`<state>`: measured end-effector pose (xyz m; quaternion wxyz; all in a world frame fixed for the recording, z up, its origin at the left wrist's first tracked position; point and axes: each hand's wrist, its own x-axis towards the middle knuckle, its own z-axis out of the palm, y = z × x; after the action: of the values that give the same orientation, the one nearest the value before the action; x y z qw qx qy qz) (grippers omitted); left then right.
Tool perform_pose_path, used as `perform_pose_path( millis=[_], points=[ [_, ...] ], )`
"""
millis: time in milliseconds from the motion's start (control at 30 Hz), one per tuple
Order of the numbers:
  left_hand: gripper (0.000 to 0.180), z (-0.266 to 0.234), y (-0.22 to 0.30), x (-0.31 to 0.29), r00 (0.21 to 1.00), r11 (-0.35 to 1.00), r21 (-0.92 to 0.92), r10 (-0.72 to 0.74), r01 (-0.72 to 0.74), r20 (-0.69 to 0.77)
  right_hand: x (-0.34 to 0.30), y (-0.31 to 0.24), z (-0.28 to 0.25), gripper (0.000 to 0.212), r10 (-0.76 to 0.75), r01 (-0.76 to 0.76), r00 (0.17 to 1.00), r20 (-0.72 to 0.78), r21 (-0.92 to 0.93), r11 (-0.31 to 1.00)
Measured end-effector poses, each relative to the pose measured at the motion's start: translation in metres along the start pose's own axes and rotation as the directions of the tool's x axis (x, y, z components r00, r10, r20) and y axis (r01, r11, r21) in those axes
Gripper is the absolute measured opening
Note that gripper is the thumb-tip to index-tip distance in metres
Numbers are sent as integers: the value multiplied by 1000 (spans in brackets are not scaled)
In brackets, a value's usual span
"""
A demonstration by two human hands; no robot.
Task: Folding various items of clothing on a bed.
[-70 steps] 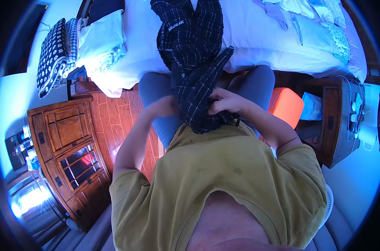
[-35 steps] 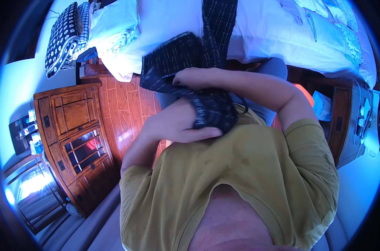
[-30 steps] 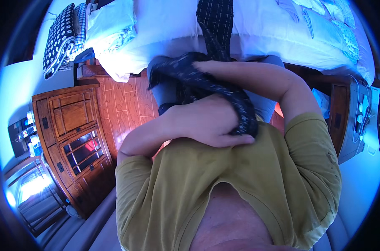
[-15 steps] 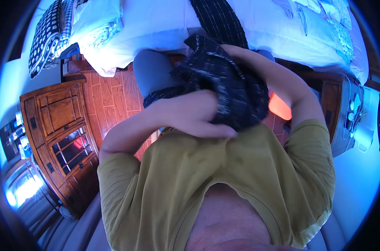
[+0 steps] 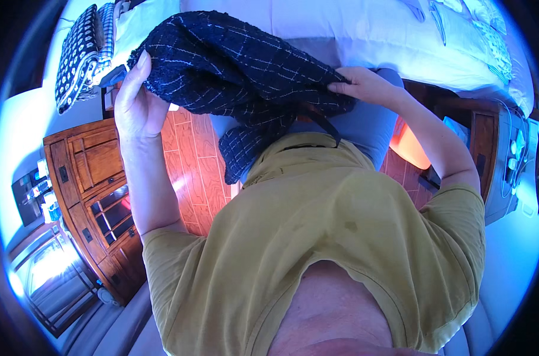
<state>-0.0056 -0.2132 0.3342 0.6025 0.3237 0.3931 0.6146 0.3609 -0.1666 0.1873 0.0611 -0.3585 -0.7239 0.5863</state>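
A dark checked garment (image 5: 228,65) with thin white lines is stretched between my two hands, over my lap and the near edge of the bed. At its left end my left hand (image 5: 138,98) grips it, thumb on top and the other fingers partly hidden behind. My right hand (image 5: 367,86) pinches the right end between thumb and fingers. A loose part of the cloth hangs down at my left thigh, and a narrow dark strip dangles near my waist. What kind of garment it is cannot be made out.
Ahead lies a bed (image 5: 376,35) with pale bedding. Folded patterned cloths (image 5: 79,59) are at its left, more pale clothes (image 5: 489,44) at its right. A wooden cabinet (image 5: 91,154) stands left, a bedside cabinet (image 5: 482,139) right. An orange object (image 5: 409,147) is beside my right leg.
The garment was bunched on my lap close to my body; now it is raised and spread out to the left. My left hand moved forward and left, my right hand emerged at its right end.
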Motion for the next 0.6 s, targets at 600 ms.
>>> perform_pose_path(
  millis=[600],
  points=[
    [45,-7,-150,-16,763,417,888,-506,-192,402,-37,-110,-108,19,-161,770,318,-934,155,619]
  ],
)
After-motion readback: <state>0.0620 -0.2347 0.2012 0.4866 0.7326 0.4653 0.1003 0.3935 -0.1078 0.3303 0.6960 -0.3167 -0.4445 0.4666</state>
